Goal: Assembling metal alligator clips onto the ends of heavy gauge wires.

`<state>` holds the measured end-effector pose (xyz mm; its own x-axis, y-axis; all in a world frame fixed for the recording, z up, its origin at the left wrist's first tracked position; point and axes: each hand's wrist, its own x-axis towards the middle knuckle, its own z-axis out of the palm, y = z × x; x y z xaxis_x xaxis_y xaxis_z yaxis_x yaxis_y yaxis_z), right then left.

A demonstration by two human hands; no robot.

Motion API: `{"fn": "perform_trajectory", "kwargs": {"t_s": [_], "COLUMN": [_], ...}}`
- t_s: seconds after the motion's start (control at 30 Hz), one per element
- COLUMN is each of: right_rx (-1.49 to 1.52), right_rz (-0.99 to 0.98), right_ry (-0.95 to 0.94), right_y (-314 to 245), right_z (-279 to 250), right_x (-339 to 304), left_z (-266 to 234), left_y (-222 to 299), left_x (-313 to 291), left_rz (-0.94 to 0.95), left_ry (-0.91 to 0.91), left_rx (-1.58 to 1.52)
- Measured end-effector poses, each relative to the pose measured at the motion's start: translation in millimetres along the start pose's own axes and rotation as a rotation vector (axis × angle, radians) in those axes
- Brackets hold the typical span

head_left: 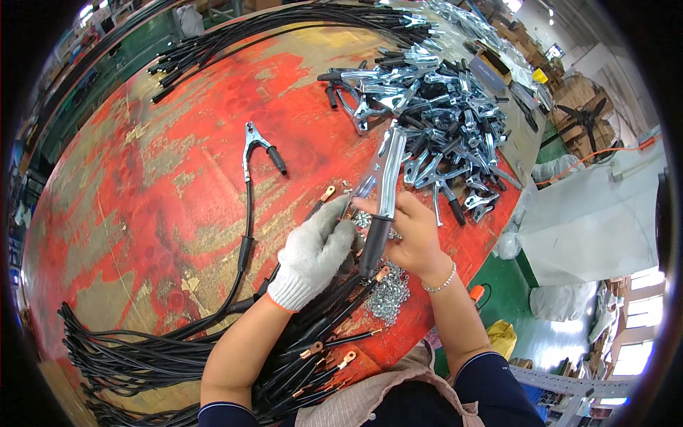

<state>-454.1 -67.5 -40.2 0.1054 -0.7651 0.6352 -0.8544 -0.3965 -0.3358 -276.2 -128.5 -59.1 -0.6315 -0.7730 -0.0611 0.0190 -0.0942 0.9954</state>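
In my right hand (410, 238), bare with a bracelet at the wrist, is a silver metal spring clamp (388, 171) with a black handle grip (375, 245); its jaw end points away from me. My left hand (318, 250), in a whitish knitted glove, is closed beside it, its fingertips at the clamp. A copper-coloured end shows at those fingertips, seemingly of a black cable mostly hidden by the glove. Another cable's copper lug (327, 193) lies just beyond the glove. Small metal nuts (388, 295) are heaped below my right hand.
A large pile of clamps (441, 114) covers the far right of the red, worn table (192, 171). One clamp (255, 146) joined to a cable lies left of centre. Black cable bundles lie near me (149, 359) and along the far edge (277, 28). A fan (585, 122) stands at right.
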Motion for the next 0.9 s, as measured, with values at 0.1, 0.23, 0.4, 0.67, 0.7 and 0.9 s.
{"fn": "perform_trajectory", "kwargs": {"t_s": [0.1, 0.23, 0.4, 0.67, 0.7, 0.9], "right_rx": [0.039, -0.11, -0.581, -0.833, -0.837, -0.431], "right_rz": [0.015, 0.038, 0.197, -0.12, -0.132, -0.003], "right_ry": [-0.023, -0.079, -0.261, -0.309, -0.33, -0.13], "right_y": [-0.4, 29.7, 112.9, 164.8, 163.4, 104.6], "right_z": [-0.1, -1.3, -25.9, -32.8, -37.1, -83.5], "right_x": [-2.0, -22.9, -49.8, -39.0, -36.2, -9.5], "left_z": [1.5, 0.2, -41.9, -135.3, -137.7, -60.5], "left_y": [6.8, -0.4, 21.7, -0.6, -0.4, 12.0], "left_x": [-1.6, 1.4, 28.8, 74.2, 69.6, 19.4], "left_rz": [-0.035, -0.054, 0.024, -0.318, -0.195, -0.153], "left_ry": [-0.005, 0.089, 0.235, 0.418, 0.483, 0.036], "left_rx": [0.005, 0.088, 0.134, 1.159, 1.257, 1.353]}}
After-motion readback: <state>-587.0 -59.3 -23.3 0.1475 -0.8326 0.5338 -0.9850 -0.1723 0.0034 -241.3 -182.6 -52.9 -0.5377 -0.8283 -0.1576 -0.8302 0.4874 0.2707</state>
